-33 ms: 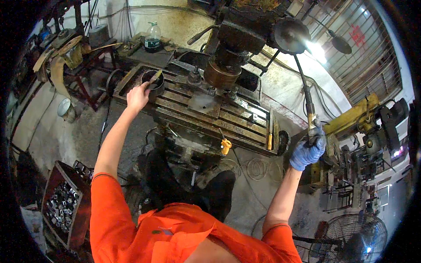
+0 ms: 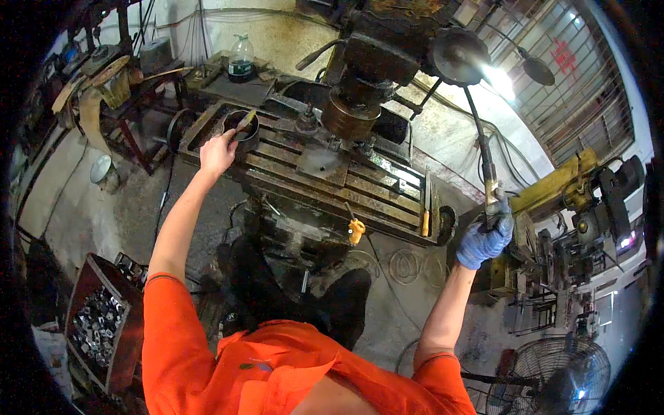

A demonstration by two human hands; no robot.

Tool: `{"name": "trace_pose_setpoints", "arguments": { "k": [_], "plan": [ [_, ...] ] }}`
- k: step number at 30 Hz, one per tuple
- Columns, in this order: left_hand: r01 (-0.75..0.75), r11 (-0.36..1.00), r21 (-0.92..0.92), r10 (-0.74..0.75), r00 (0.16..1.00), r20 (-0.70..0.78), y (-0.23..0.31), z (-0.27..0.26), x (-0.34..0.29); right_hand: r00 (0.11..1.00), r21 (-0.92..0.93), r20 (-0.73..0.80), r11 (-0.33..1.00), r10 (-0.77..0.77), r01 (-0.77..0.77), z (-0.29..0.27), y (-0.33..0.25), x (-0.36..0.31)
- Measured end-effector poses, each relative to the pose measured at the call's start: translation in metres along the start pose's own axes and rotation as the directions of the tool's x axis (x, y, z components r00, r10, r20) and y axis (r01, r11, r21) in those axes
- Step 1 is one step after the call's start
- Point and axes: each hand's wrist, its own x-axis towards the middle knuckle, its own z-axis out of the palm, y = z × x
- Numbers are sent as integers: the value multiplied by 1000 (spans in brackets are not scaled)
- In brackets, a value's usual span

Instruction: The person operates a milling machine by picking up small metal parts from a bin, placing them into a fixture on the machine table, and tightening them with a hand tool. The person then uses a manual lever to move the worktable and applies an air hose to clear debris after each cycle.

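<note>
My bare left hand [image 2: 217, 155] is closed round the handle of a small brush [image 2: 245, 121]. Its yellowish tip lies over the mouth of a dark round pot [image 2: 247, 140] at the left end of the slotted machine table [image 2: 277, 166]. My right hand [image 2: 486, 240], in a blue glove, wraps round the lower end of a long machine lever [image 2: 488, 169] right of the table. Mid-table, beneath the dark round spindle head [image 2: 351, 114], sits a flat plate [image 2: 323, 163], with whitish haze over it.
A yellow air blow gun [image 2: 355, 230] hangs at the table's front edge. A yellow-handled tool [image 2: 426, 220] lies at the right end. Small metal parts fill a bin [image 2: 104, 325] at lower left. A fan [image 2: 553, 377] stands at lower right, and a lamp [image 2: 462, 57] shines above.
</note>
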Motion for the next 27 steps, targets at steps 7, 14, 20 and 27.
{"name": "trace_pose_setpoints", "arguments": {
  "k": [7, 14, 20, 27],
  "plan": [
    [42, 995, -94, -45, 999, -23, -5, -30, -6, 998, 249, -51, 968, 22, -9, 7, 2, 0],
    [80, 993, -85, -85, 995, -59, -79, -119, -57, 996, -315, 1, 945, -94, 89, 1, -12, 8],
    [419, 893, 165, -432, 901, 47, -186, -245, -167, 986, -272, -39, 951, -162, 146, -9, -3, 15],
    [778, 627, 46, -779, 624, 62, -238, -305, -313, 849, -944, 277, 37, -451, 328, -34, 12, 42]
  ]
}}
